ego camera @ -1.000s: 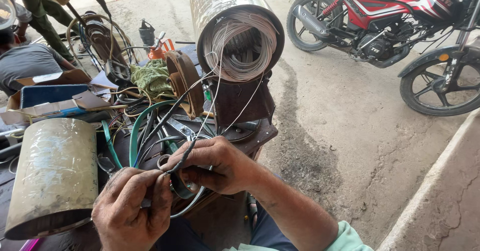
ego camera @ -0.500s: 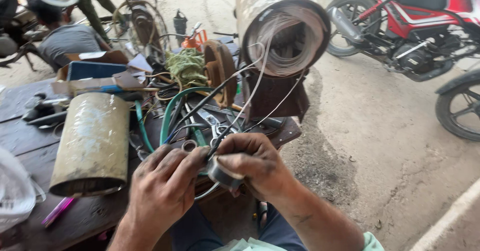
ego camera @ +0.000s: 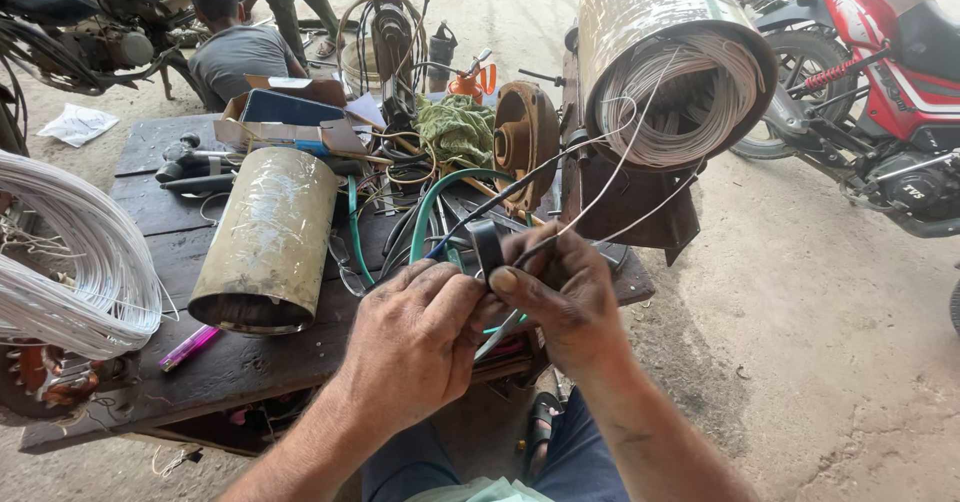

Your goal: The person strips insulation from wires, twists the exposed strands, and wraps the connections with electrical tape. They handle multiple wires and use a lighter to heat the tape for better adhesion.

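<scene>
Tape and wire: slip risk at frame centre

Tape roll [ego camera: 487, 245], black, is pinched in the right hand [ego camera: 565, 297]; left hand [ego camera: 415, 337] seems closed on the wires [ego camera: 560, 230]. Taut strands to the stator [ego camera: 675, 67] could snag or slip loose.

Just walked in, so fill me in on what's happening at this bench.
A person works at a dark wooden bench, both hands together over its front edge. The right hand pinches a roll of black tape against thin wires that run up into a metal cylinder packed with pale wire windings. The left hand grips the same bundle from below. A second, empty metal cylinder lies on the bench.
</scene>
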